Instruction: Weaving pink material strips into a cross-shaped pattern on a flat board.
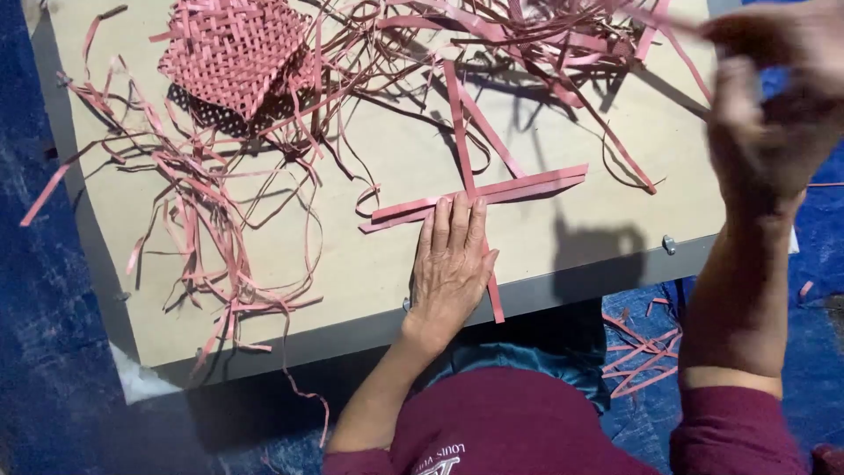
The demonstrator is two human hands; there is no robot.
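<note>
1. Blue mats cover the floor (35,290) around your low work board (396,167), a tan sheet with a grey edge, tilted a little in the head view.
2. Only the start of the weave seems laid, as far as this shows: a few flat pink strips (519,186) lie side by side across the board, and one upright strip (461,123) crosses them to make a plain cross.
3. Most of the work looks left to do. Loose pink strips (202,211) lie tangled along the left and top of the board, and more scraps (642,352) lie on the floor by your knee.
4. One woven square (233,48) sits at the top left, already interlaced, well apart from the cross.
5. Your left hand (450,264) lies flat, palm down, fingers straight and together, pressing on the crossing point. It clasps nothing; it pins the strips to the board.
6. Your right hand (774,97) is raised at the right edge and blurred. Its fingers appear pinched on a thin strip (668,22) running towards the pile at the top, though the blur leaves the hold uncertain.
</note>
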